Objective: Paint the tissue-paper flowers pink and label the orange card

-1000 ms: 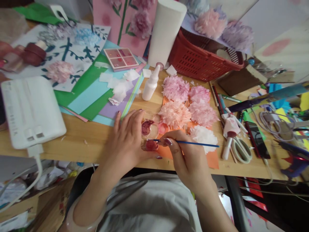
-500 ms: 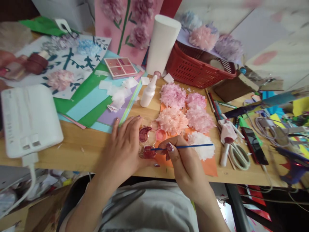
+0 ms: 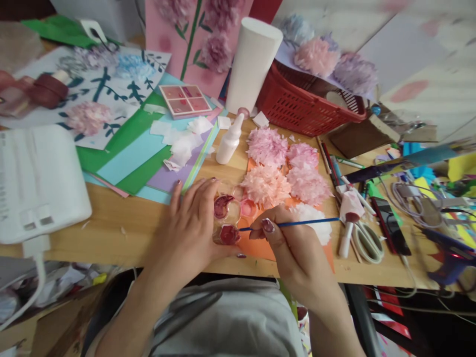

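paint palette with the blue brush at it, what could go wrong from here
A drip from the blue brush, its tip at the red paint, might stain the orange paper. The right hand, close to the white flower, could crush its petals. If the left hand slips, the palette may shift and smear paint.
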`<control>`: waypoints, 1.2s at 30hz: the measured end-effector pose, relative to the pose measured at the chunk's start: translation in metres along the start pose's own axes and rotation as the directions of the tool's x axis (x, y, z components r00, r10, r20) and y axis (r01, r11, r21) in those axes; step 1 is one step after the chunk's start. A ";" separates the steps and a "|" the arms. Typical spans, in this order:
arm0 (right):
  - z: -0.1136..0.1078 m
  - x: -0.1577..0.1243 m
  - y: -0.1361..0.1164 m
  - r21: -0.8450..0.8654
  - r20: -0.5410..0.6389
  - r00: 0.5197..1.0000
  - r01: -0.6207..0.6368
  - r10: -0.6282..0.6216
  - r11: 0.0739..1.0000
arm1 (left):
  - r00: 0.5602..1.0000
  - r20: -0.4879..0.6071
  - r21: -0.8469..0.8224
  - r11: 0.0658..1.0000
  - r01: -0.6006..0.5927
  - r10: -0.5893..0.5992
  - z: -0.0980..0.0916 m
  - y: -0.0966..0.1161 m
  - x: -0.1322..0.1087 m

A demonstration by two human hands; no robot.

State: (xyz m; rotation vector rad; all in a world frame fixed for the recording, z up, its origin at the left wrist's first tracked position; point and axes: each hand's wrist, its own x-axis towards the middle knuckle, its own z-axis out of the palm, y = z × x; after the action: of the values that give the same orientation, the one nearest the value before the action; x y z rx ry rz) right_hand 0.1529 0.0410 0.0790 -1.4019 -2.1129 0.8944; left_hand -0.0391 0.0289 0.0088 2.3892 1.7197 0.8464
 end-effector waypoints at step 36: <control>-0.004 0.005 -0.013 -0.300 0.032 0.997 0.079 -0.072 0.951 | 1.000 -0.004 -0.002 1.000 0.003 -0.003 -0.002 0.001 0.000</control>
State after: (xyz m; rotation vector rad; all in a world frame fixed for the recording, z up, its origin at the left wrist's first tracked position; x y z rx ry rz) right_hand 0.1453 0.0427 0.0913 -1.4468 -2.3781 0.5757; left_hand -0.0389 0.0282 0.0113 2.3847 1.7222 0.8536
